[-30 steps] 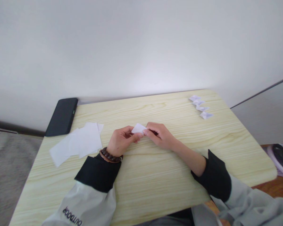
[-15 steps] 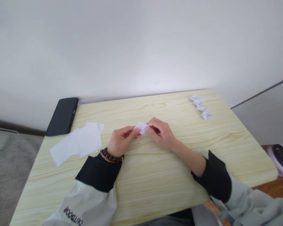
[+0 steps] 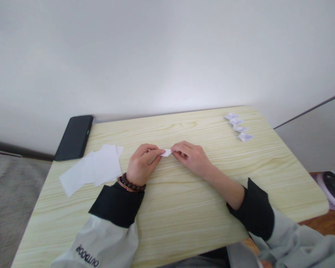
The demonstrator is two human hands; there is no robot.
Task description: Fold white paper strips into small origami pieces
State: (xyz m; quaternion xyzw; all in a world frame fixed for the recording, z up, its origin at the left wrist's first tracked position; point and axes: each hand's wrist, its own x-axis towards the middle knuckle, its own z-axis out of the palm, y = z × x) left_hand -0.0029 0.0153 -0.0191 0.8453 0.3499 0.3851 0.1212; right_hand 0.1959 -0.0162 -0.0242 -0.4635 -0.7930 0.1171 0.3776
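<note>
A small folded piece of white paper [image 3: 166,152] is held just above the middle of the table [image 3: 190,208]. My left hand [image 3: 143,163] pinches its left end between thumb and fingers. At the right end, the thumb and fingertips of my right hand [image 3: 191,158] are closed on it. The fingers cover both ends, so only a narrow middle part shows. Beside my left hand lie several loose white paper sheets [image 3: 107,163], overlapping one another. Toward the far right stand several small folded white paper shapes [image 3: 245,137] in a slanting row.
A dark phone [image 3: 74,137] lies at the table's back left corner. Behind the table rises a white wall [image 3: 167,56]. To the left is a grey surface [image 3: 13,201], and a pinkish round-rimmed container [image 3: 332,190] is beyond the right edge.
The folded paper shows a narrower face than before. My left fingers have moved over its top, and my right fingers have drawn together at its right end.
</note>
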